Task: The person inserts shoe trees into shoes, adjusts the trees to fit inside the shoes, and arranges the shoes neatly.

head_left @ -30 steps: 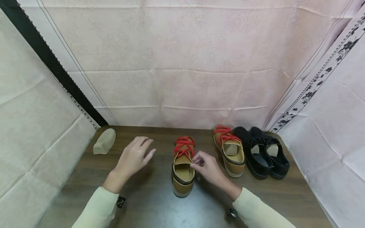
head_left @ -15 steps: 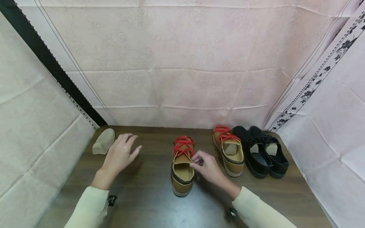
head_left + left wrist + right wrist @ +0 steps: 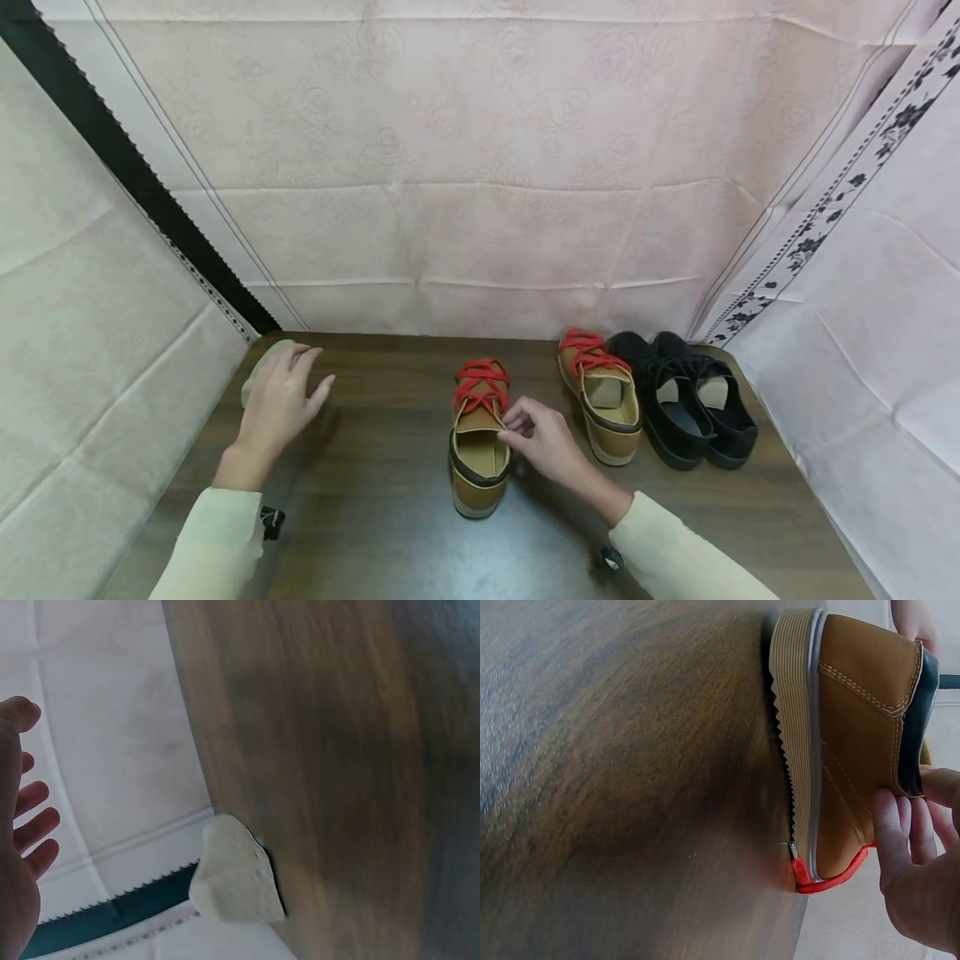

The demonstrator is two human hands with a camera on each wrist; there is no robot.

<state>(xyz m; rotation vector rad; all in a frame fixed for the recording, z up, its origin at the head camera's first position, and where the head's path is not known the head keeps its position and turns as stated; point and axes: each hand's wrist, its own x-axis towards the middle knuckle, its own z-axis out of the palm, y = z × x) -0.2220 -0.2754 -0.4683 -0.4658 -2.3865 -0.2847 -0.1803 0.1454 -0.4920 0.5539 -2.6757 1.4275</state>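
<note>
A brown shoe with red laces stands upright, heel towards me, on the wooden table. My right hand pinches the right edge of its opening between thumb and fingers, as the right wrist view also shows on the shoe's collar. At the far left, my left hand hovers with fingers loosely spread and nothing in them. It overlaps a cream shoe insert in the head view, hiding part of it. The left wrist view shows the whole insert apart from the hand.
Right of the held shoe stands a second brown shoe, red-laced, with a pale insert inside. Beside it is a pair of black shoes, also with pale inserts. Pale cloth hangs behind the table and along both sides.
My left hand has moved left from mid-table to over the cream insert. The right hand has kept its pinch on the brown shoe, which has stayed in place.
</note>
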